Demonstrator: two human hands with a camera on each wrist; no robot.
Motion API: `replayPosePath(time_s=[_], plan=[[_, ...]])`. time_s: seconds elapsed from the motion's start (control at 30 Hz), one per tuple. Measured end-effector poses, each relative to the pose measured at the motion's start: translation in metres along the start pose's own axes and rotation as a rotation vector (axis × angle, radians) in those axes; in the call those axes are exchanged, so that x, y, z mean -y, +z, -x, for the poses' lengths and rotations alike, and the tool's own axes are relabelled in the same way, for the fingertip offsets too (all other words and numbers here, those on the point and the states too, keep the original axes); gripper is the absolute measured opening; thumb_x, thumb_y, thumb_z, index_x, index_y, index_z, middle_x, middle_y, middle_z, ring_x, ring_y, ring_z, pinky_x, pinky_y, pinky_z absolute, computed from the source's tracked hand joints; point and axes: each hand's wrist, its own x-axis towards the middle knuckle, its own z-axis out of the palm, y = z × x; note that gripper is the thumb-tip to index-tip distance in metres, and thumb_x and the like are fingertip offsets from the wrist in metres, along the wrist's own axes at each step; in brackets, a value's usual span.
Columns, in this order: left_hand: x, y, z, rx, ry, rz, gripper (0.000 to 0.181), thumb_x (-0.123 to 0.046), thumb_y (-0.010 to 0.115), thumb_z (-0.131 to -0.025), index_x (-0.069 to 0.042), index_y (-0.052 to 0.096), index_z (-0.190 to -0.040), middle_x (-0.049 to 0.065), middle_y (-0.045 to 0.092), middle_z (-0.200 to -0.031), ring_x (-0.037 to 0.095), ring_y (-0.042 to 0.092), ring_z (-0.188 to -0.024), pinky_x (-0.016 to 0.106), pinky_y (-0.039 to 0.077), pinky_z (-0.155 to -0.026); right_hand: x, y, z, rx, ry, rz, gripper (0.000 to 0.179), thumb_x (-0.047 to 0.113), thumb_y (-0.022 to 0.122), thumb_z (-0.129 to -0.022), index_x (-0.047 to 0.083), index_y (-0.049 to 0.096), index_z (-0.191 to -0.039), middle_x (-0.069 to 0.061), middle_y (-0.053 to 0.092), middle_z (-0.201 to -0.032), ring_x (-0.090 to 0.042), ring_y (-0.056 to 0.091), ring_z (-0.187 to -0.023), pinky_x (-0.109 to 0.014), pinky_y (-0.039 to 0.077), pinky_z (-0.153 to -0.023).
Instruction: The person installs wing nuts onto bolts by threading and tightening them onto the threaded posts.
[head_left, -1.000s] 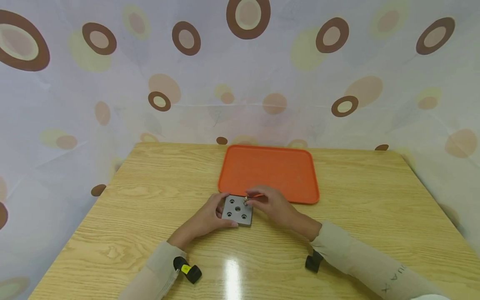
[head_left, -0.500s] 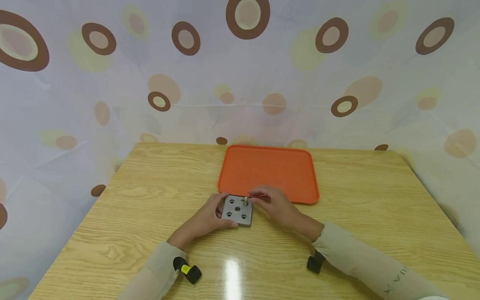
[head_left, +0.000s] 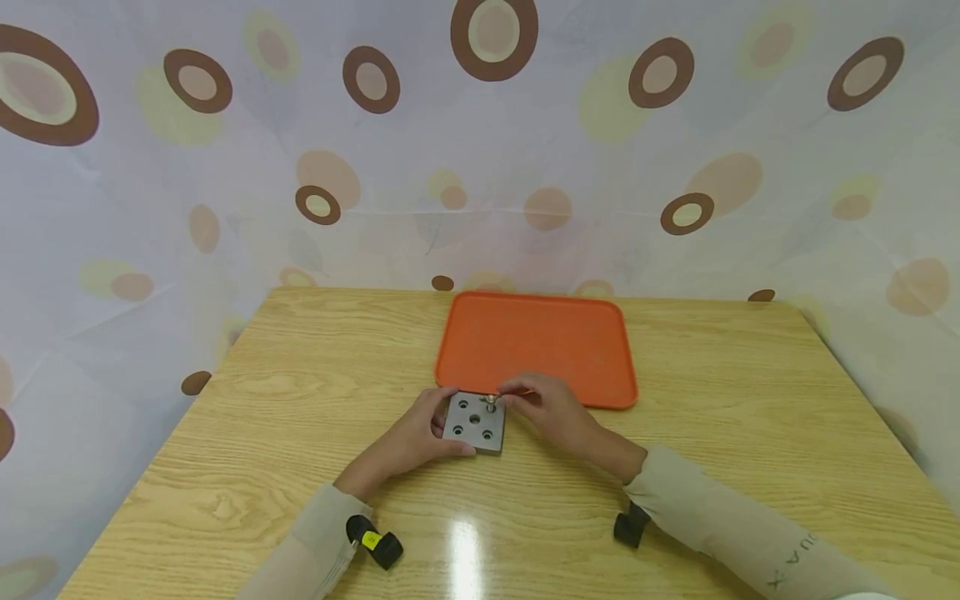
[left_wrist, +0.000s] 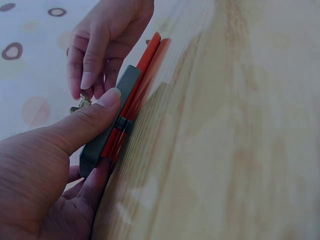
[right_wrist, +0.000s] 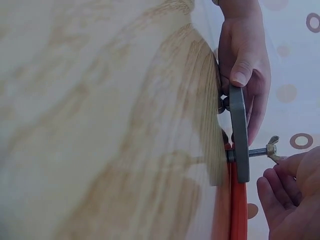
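In the head view, a square metal plate [head_left: 474, 427] lay over the wooden counter [head_left: 300, 400], close to the near edge of an orange tray [head_left: 536, 337] that stretched beyond it. The left hand [head_left: 420, 429] grasped the plate from its left side, thumb along the near edge and a finger at the far one; the right hand [head_left: 551, 408], to the right of the plate, pinched a brass wing nut [head_left: 491, 401] above its far right corner. Four other holes [head_left: 475, 419] in the plate, one central and three near the remaining corners, had nothing standing up from them. The left wrist view showed the plate edge-on, with the left thumb pressing its near edge, the wing nut above its upper face and a dark round piece [left_wrist: 121, 123] beneath it. From the right wrist, a threaded bolt [right_wrist: 258, 152] rose from the plate's upper face to the wing nut, which the right hand's fingertips held by one wing. Judging by this, the work was partway through: one corner carried its fastener, but the wing nut was not down against the plate, so its travel along the bolt appeared unfinished; whether it was going on or coming off could not be told.
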Motion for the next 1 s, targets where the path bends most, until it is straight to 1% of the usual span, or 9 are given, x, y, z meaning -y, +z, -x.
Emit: replayPosePath(time_s=[0.17, 0.23, 0.3, 0.4, 0.57, 0.73, 0.87, 1.0], plan=[[0.0001, 0.0001, 0.0000, -0.002, -0.001, -0.004, 0.093, -0.045, 0.078, -0.071, -0.013, 0.028, -0.144, 0.003, 0.040, -0.113, 0.015, 0.049, -0.090, 0.029, 0.045, -0.076, -0.0002, 0.0003, -0.0003, 0.009, 0.016, -0.007, 0.016, 0.006, 0.060, -0.090, 0.005, 0.067, -0.104, -0.005, 0.064, -0.102, -0.020, 0.060, -0.097, -0.032, 0.049, -0.080], [-0.0002, 0.0000, 0.0002, -0.002, 0.001, -0.004, 0.093, -0.045, 0.078, -0.072, -0.013, 0.028, -0.144, 0.003, 0.040, -0.113, 0.015, 0.048, -0.090, 0.029, 0.045, -0.076, -0.0078, 0.0021, -0.0005, 0.006, 0.010, 0.005, 0.015, 0.009, 0.060, -0.090, 0.010, 0.067, -0.104, -0.001, 0.064, -0.101, -0.015, 0.060, -0.097, -0.029, 0.049, -0.080], [-0.0006, -0.0001, 0.0003, 0.000, 0.003, -0.002, 0.093, -0.045, 0.077, -0.072, -0.013, 0.027, -0.144, 0.003, 0.040, -0.114, 0.015, 0.048, -0.090, 0.029, 0.045, -0.076, -0.0081, 0.0023, -0.0007, 0.007, 0.014, 0.013, 0.015, 0.010, 0.061, -0.090, 0.012, 0.068, -0.103, 0.002, 0.064, -0.100, -0.012, 0.059, -0.096, -0.026, 0.049, -0.079], [-0.0011, -0.0003, 0.0003, 0.002, 0.003, 0.004, 0.093, -0.044, 0.077, -0.072, -0.014, 0.027, -0.144, 0.003, 0.039, -0.115, 0.015, 0.049, -0.090, 0.029, 0.045, -0.076, -0.0071, 0.0026, -0.0008, 0.008, 0.016, 0.016, 0.014, 0.010, 0.061, -0.090, 0.013, 0.068, -0.103, 0.002, 0.064, -0.100, -0.010, 0.059, -0.095, -0.026, 0.049, -0.077], [-0.0013, -0.0004, 0.0001, -0.001, -0.003, 0.008, 0.092, -0.043, 0.078, -0.072, -0.014, 0.028, -0.143, 0.003, 0.039, -0.115, 0.015, 0.049, -0.090, 0.029, 0.045, -0.076, -0.0063, 0.0033, -0.0010, 0.007, 0.033, 0.001, 0.015, 0.010, 0.062, -0.090, 0.012, 0.067, -0.104, 0.002, 0.064, -0.101, -0.010, 0.059, -0.095, -0.025, 0.050, -0.077], [-0.0014, -0.0004, 0.0005, 0.001, -0.006, 0.013, 0.092, -0.042, 0.078, -0.072, -0.013, 0.028, -0.143, 0.003, 0.040, -0.114, 0.015, 0.049, -0.090, 0.029, 0.046, -0.076, -0.0069, 0.0050, -0.0011, 0.007, 0.053, -0.032, 0.019, 0.009, 0.063, -0.089, 0.010, 0.065, -0.108, 0.003, 0.064, -0.105, -0.011, 0.060, -0.098, -0.024, 0.049, -0.079], [-0.0016, -0.0006, 0.0008, 0.003, -0.008, 0.016, 0.092, -0.041, 0.078, -0.072, -0.013, 0.027, -0.144, 0.003, 0.040, -0.114, 0.015, 0.049, -0.090, 0.030, 0.046, -0.076, -0.0079, 0.0068, -0.0021, 0.015, 0.049, -0.054, 0.024, 0.009, 0.063, -0.088, 0.007, 0.063, -0.112, 0.001, 0.063, -0.108, -0.011, 0.059, -0.101, -0.023, 0.048, -0.080], [-0.0011, -0.0005, 0.0004, 0.002, -0.010, 0.021, 0.093, -0.042, 0.078, -0.072, -0.013, 0.027, -0.144, 0.003, 0.040, -0.114, 0.015, 0.050, -0.090, 0.030, 0.046, -0.077, -0.0077, 0.0075, -0.0030, 0.025, 0.034, -0.074, 0.027, 0.009, 0.064, -0.088, 0.008, 0.062, -0.115, 0.000, 0.063, -0.111, -0.011, 0.058, -0.103, -0.024, 0.048, -0.082]])
